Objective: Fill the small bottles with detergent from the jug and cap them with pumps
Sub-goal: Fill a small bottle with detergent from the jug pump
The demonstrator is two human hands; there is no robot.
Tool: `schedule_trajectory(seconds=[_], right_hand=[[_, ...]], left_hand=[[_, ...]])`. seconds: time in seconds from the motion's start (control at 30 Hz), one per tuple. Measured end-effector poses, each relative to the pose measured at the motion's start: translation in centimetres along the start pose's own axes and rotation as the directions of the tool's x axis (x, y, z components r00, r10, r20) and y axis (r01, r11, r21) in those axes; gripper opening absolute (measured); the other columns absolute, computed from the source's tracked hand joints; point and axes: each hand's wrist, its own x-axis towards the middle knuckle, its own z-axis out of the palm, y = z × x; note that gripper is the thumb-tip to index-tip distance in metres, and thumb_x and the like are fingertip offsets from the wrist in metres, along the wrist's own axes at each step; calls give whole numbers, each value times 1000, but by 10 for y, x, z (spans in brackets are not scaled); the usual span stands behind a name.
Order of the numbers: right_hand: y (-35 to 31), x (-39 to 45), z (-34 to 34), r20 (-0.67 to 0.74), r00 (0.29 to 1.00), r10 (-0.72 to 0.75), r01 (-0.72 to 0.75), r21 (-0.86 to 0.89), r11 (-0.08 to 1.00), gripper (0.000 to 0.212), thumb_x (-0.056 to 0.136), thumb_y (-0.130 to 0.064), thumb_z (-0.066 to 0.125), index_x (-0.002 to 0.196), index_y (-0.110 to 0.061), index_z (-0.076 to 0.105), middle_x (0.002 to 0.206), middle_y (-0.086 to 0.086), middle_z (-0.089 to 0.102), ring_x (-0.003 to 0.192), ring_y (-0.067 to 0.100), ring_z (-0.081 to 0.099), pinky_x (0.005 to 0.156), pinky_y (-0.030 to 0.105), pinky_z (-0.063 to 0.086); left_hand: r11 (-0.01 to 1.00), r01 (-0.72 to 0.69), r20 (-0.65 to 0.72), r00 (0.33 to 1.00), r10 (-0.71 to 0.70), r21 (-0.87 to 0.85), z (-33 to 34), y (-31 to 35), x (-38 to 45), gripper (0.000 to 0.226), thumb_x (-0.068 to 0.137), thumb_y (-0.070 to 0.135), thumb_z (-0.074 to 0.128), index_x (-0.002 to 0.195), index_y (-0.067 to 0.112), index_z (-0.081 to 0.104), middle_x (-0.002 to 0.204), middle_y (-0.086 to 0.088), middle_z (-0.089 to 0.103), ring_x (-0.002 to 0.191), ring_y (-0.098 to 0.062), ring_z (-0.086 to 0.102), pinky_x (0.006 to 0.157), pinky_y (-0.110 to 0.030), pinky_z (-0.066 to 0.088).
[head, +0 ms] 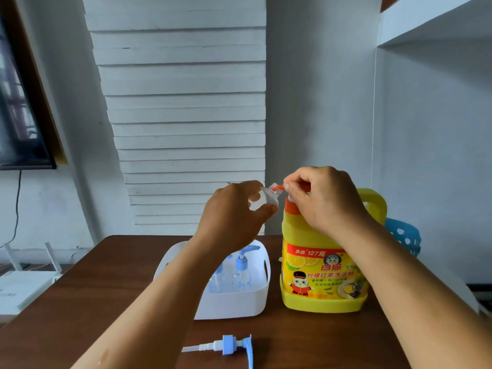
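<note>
Head view, small bottle (262,199) in left grip (234,214)

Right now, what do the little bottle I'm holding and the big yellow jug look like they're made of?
Small bottle: clear, glossy plastic, probably; the hand shows through it, threaded neck. Yellow jug: opaque, smooth moulded plastic with a built-in handle and printed label.

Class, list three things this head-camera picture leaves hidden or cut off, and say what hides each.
1. Jug pump top: covered by the right hand.
2. Liquid level in the small bottle: the left hand wraps it.
3. Loose pump on the table: its nozzle is cut by the bottom edge.
</note>
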Motion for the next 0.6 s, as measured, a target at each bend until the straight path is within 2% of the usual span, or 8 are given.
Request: schedule_trajectory(seconds=[0.2,0.33,0.5,0.6], right_hand=[[-5,13,-14,37,999,0,1,-9,1000,16,88,-26,58,93,-16,70,96,2,71,76,13,55,70,24,42],[-3,7,-12,-1,1000,-11,11,21,1000,17,89,-27,57,92,-16,70,94,1,71,75,10,53,68,23,40],[1,-3,-2,0,1000,-7,7,24,1000,18,90,-27,55,90,-16,70,91,2,71,79,17,61,68,22,40],[0,-2,-3,12,1000,-12,12,12,1000,18,90,-27,56,93,-16,70,96,2,71,78,12,54,70,23,40]], left_hand=[[1000,-11,-35,999,10,-24,-7,5,5,29,83,42,61,107,25,63,105,8,68,83,-7,56,71,-24,41],[1000,-13,-30,999,13,-20,-7,4,3,29,83,42,61,106,25,63,104,8,68,84,-9,57,70,-24,40],[1000,-3,-4,1000,3,-18,0,0,-3,28,83,42,60,106,26,64,104,9,68,84,-8,57,73,-24,44],[1000,7,2,1000,-7,-26,0,0,-4,28,83,43,60,106,27,63,104,9,67,83,-7,56,73,-23,43]])
